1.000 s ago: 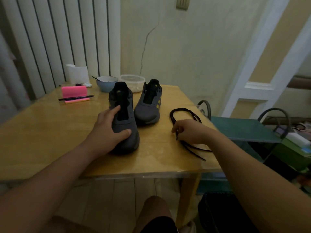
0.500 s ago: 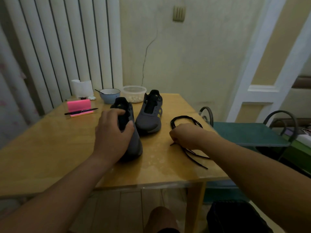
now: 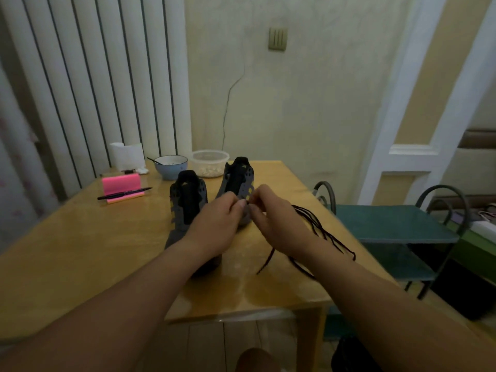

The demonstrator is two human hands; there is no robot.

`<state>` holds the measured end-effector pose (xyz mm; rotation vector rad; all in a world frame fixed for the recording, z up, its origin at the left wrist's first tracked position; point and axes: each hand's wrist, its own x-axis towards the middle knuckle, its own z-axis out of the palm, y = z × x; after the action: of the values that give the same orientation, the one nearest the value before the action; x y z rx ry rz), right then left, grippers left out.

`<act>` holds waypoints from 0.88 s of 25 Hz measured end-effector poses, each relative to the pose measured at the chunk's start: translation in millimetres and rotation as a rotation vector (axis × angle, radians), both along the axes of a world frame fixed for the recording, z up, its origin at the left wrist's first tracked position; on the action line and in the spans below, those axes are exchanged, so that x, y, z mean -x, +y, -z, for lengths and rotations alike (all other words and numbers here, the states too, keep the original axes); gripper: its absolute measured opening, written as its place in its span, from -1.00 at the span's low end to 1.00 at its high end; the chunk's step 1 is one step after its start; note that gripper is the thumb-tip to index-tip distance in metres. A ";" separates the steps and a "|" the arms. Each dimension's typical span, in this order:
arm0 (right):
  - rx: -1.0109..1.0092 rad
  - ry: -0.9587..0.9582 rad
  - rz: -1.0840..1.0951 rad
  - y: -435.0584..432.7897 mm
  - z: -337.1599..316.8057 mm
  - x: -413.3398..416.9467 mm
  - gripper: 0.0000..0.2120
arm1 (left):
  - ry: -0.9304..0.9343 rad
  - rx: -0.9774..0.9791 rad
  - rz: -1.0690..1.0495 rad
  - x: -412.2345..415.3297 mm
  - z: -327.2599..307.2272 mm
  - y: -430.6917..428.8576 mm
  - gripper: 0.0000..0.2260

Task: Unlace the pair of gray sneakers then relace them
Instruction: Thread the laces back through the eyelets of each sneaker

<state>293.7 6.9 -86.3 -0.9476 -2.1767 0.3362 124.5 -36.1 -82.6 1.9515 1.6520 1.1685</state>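
On the left of the wooden surface (image 3: 94, 237), the pink notepad (image 3: 122, 183) and pen (image 3: 124, 193) lie well clear of the work and can be ignored. The near sneaker (image 3: 188, 208) stands toe toward the person. Its eyelets are bare and its black tongue is exposed, so the unlacing looks finished and relacing is the step in hand.

The left hand (image 3: 214, 224) hovers over that sneaker's toe with its fingers curled and its thumb pressed to its forefinger. Whether it grips the lace tip cannot be told, because the tip is too small to see. The far sneaker (image 3: 237, 175), also laceless, stands just behind the meeting fingertips.

The right hand (image 3: 271, 221) pinches at the same spot. One strand (image 3: 264, 264) trails from under it down to the surface. The remaining black laces (image 3: 314, 224) lie in a loose heap near the right edge.

To do this well:
- Separate one lace from the heap before threading, so the other does not drag along or slip off the edge.
- Hold the tip close to its end, keeping it stiff.
- Steady the chosen sneaker with the left hand.
- Start at the lowest pair of eyelets and even the two ends before crossing upward.
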 end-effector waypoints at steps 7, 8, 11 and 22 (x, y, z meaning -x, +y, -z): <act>0.107 0.062 0.064 7.2 4.7 4.7 -0.90 | -0.635 -0.072 -0.085 6.9 -19.0 -0.3 -0.74; 0.142 0.031 0.121 17.4 7.7 -3.1 -0.92 | -0.950 -0.031 -0.051 15.1 -30.9 1.2 -0.75; 0.222 0.007 0.313 48.6 9.9 -33.7 -0.83 | -1.219 0.020 -0.043 51.1 -54.2 3.8 -0.80; 0.098 -0.188 0.084 34.8 -69.0 -7.8 -0.79 | -0.239 0.273 0.134 -3.8 -49.6 13.2 -0.66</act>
<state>301.5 41.7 -17.3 -1.1619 -2.2988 0.3269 128.4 -22.9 -33.0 1.6563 1.4483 1.0210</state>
